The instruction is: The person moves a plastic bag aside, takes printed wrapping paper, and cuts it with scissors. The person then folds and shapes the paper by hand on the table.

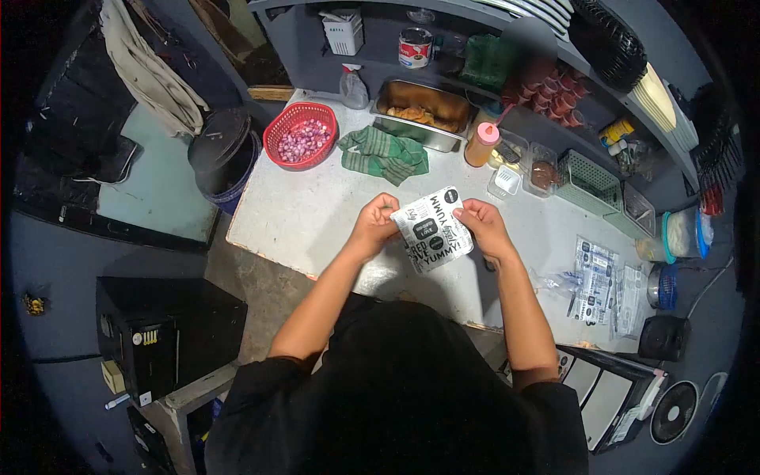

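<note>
Between my two hands is a white paper food wrapper (431, 229) printed with black lettering such as "YUMMY!", held above the near part of the white table. My left hand (374, 226) pinches its left edge. At the upper right edge, my right hand (484, 226) grips it between thumb and fingers. Just beyond the hands lies a crumpled green striped cloth (385, 155). A red basket (273, 136) of chopped onions stands left of the cloth.
Behind the cloth sits a metal tray (435, 138) with browned food. A pink-capped sauce bottle (481, 146), small plastic tubs and a green-grey basket (590, 180) line the back right. Printed packets (595, 281) lie at the right. A lidded bin (226, 158) stands beyond the left edge.
</note>
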The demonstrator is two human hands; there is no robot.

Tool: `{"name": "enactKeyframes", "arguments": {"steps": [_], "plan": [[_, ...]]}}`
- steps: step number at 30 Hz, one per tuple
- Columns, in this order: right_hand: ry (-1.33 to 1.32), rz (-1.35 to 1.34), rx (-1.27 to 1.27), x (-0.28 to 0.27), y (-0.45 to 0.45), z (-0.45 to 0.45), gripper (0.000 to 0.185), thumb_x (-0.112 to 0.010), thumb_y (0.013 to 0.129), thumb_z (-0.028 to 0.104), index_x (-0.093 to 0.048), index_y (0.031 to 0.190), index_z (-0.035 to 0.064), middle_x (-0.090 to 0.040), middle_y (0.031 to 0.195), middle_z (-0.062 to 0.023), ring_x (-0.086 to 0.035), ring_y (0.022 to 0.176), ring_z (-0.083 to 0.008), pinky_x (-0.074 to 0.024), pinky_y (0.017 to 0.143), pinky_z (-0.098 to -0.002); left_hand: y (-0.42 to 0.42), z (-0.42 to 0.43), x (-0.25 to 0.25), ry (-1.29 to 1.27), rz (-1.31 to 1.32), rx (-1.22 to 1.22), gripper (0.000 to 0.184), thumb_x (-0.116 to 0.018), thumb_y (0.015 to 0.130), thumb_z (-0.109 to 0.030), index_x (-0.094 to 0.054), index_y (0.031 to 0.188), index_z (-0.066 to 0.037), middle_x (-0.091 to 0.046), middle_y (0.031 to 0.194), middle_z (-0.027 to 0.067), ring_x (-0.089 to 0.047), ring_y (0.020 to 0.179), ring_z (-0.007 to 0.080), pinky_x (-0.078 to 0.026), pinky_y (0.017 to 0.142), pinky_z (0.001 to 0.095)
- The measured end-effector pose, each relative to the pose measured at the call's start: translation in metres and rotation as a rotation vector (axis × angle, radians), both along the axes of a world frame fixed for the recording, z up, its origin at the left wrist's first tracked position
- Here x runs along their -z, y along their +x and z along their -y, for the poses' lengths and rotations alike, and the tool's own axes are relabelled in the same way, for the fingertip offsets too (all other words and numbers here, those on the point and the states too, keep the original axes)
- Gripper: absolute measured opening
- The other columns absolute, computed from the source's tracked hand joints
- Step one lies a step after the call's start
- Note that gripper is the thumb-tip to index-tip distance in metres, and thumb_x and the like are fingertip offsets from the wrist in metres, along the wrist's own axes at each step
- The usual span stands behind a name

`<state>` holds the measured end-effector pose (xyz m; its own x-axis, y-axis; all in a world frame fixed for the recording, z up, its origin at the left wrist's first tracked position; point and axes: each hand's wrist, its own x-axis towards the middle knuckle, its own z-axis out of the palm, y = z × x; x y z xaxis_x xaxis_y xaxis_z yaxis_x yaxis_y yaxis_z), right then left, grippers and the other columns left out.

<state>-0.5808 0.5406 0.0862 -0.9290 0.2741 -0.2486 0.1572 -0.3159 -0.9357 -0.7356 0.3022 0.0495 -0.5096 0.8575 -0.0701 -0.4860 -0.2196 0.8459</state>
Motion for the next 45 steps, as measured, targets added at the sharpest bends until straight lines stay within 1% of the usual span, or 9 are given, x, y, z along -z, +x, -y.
{"name": "enactKeyframes", "arguments": {"steps": [12,16,19,23,32,34,36,38,45], "plan": [[-0.068,0.014,0.336,0.041,0.012,0.03,0.011,-0.071,0.105,0.01,-0.069,0.107,-0.0006,-0.08,0.096,-0.0092,-0.072,0.079,-0.01,-0.0558,0.073,-0.0247,0.039,-0.024,0.009,-0.003,-0.008,-0.548,0.017,-0.061,0.101,0.008,-0.056,0.102,-0.008,-0.074,0.102,0.0025,-0.064,0.081,0.0054,-0.05,0.069,0.0222],[-0.033,-0.018,0.386,0.045,0.009,0.033,0.012,-0.07,0.105,0.009,-0.068,0.108,-0.0025,-0.08,0.098,-0.0111,-0.072,0.08,-0.0109,-0.0559,0.074,-0.025,0.033,-0.01,0.021,-0.083,-0.082,-0.462,0.015,-0.061,0.101,0.007,-0.063,0.108,-0.005,-0.076,0.106,0.0044,-0.068,0.088,0.0069,-0.054,0.079,0.0239],[-0.037,-0.012,0.399,0.048,0.009,0.034,0.013,-0.07,0.105,0.009,-0.068,0.109,-0.0026,-0.08,0.098,-0.011,-0.072,0.081,-0.0108,-0.0557,0.075,-0.0249,0.033,-0.01,0.03,-0.041,0.187,-0.32,0.017,-0.064,0.104,0.005,-0.067,0.12,-0.001,-0.078,0.111,0.0081,-0.07,0.101,0.0089,-0.055,0.089,0.0251],[-0.04,-0.006,0.384,0.047,0.011,0.038,0.013,-0.069,0.106,0.01,-0.068,0.108,-0.0019,-0.08,0.096,-0.0103,-0.072,0.082,-0.0103,-0.0555,0.075,-0.0247,0.046,-0.022,0.014,-0.196,-0.076,-0.355,0.013,-0.067,0.106,-0.003,-0.069,0.119,0.002,-0.079,0.113,0.0083,-0.071,0.101,0.0094,-0.056,0.088,0.0259],[0.141,-0.233,-0.019,-0.027,0.019,0.012,0.042,-0.071,0.096,-0.008,-0.057,0.134,0.0028,-0.073,0.109,-0.0075,-0.07,0.091,-0.0082,-0.0528,0.072,-0.0208,0.039,0.001,-0.028,-0.256,-0.335,-0.219,0.01,-0.069,0.105,0.0,-0.07,0.114,0.0,-0.079,0.105,0.0062,-0.07,0.09,0.0066,-0.056,0.077,0.024],[0.207,-0.168,-0.095,-0.048,0.019,0.002,0.035,-0.077,0.093,-0.003,-0.064,0.125,0.0042,-0.072,0.107,-0.0039,-0.067,0.089,-0.0056,-0.0501,0.068,-0.0214,0.039,0.004,-0.033,-0.294,-0.461,-0.187,0.008,-0.069,0.104,0.0,-0.071,0.112,-0.001,-0.079,0.1,0.0051,-0.069,0.087,0.0057,-0.056,0.075,0.0233],[0.7,-0.087,-0.31,-0.062,0.015,-0.008,0.027,-0.082,0.089,0.002,-0.071,0.113,0.0056,-0.072,0.104,0.0005,-0.065,0.085,-0.0054,-0.0501,0.069,-0.0241,0.039,0.003,-0.033,-0.311,-0.587,-0.186,0.008,-0.071,0.103,0.002,-0.072,0.111,-0.001,-0.078,0.096,0.0029,-0.067,0.084,0.0047,-0.055,0.072,0.0223],[0.639,-0.15,-0.334,-0.064,0.008,-0.007,0.021,-0.085,0.086,0.006,-0.072,0.103,0.004,-0.072,0.109,-0.0018,-0.064,0.091,-0.0111,-0.0522,0.076,-0.0304,0.039,0.003,-0.033,-0.285,-0.571,-0.175,0.008,-0.07,0.103,0.002,-0.071,0.111,-0.001,-0.077,0.097,0.0029,-0.067,0.085,0.0049,-0.055,0.073,0.0225],[0.77,0.018,-0.53,-0.084,0.006,-0.014,0.021,-0.084,0.091,0.017,-0.073,0.086,-0.0003,-0.063,0.075,0.0002,-0.054,0.067,-0.0087,-0.0441,0.061,-0.0306,0.035,0.007,-0.031,-0.165,-0.244,-0.136,0.011,-0.07,0.103,0.001,-0.069,0.114,0.002,-0.077,0.103,0.0038,-0.066,0.088,0.0034,-0.054,0.073,0.0218]]}}
